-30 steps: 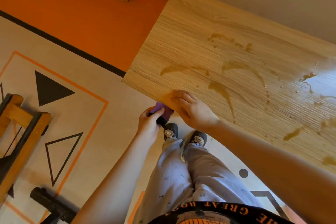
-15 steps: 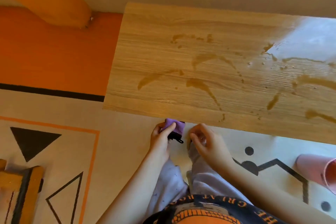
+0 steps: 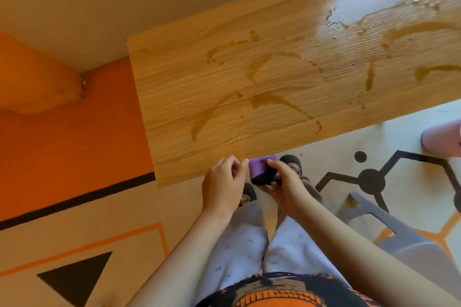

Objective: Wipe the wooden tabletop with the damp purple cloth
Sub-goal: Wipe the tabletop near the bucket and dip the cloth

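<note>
While brown spill streaks [image 3: 270, 101] lie across the wooden counter [image 3: 174, 87], the folded purple cloth [image 3: 260, 168] is held at the counter's near edge, above the patterned floor [image 3: 99, 219]. The right grip [image 3: 284, 188] clasps the cloth, thumb over its top and fingers under its dark side. The left grip [image 3: 222, 182] curls just beside the cloth's left edge; whether it pinches the cloth cannot be told.

Home room, patterned rug [image 3: 74, 244], slippers [image 3: 293, 164]
</note>
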Available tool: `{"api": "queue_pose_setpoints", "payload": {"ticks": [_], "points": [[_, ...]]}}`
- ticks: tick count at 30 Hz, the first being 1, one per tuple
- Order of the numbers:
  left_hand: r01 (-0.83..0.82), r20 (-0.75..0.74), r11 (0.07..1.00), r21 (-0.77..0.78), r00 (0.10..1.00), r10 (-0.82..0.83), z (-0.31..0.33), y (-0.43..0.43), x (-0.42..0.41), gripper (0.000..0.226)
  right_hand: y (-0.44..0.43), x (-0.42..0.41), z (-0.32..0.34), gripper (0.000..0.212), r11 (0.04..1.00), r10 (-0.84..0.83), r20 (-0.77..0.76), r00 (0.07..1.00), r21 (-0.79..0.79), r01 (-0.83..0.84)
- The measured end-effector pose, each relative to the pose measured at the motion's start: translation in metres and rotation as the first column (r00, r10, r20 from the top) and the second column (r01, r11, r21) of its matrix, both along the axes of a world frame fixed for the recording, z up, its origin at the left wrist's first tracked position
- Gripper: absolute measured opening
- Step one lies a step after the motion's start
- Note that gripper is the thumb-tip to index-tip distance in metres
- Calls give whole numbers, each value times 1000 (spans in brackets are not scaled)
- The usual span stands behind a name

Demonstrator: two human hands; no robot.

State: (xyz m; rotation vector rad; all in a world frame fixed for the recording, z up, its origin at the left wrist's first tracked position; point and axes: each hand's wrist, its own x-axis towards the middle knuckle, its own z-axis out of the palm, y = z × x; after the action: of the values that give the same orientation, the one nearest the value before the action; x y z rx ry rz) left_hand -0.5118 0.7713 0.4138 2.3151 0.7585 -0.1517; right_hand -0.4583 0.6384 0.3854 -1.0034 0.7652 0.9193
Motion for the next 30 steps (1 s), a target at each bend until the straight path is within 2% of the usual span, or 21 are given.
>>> {"api": "queue_pose_setpoints", "payload": {"ticks": [2,3,6,9,13,17,24,28,30], "points": [[138,176,980,145,971,-162,-4,17,12,23,8,-3,4,15,996,-85,-24,996,12,85],[226,205,953,201,942,-267,-9,23,22,23,12,-4,7,15,991,-129,-34,991,24,130],[458,168,807,373,822,-545,-29,33,52,28,23,-4,10,24,980,-198,-13,980,17,198],[545,121,676,497,728,-675,-45,39,64,29,26,-4,7,37,978,-208,58,976,-21,209],[537,120,674,508,731,-672,-48,39,62,28,24,-9,2,35,985,-155,119,981,-59,163],[539,108,672,508,734,-670,-47,40,64,28,25,-16,-1,20,975,-37,170,985,-210,73],[541,94,669,509,738,-668,-48,39,65,29,16,-24,-2,20,956,36,309,951,-288,57],[549,69,664,508,742,-667,-47,39,65,30,17,-22,-1,21,950,46,342,938,-304,64],[552,58,659,510,743,-667,-47,39,64,31,2,-10,-4,21,936,-32,346,938,-318,149]]}}
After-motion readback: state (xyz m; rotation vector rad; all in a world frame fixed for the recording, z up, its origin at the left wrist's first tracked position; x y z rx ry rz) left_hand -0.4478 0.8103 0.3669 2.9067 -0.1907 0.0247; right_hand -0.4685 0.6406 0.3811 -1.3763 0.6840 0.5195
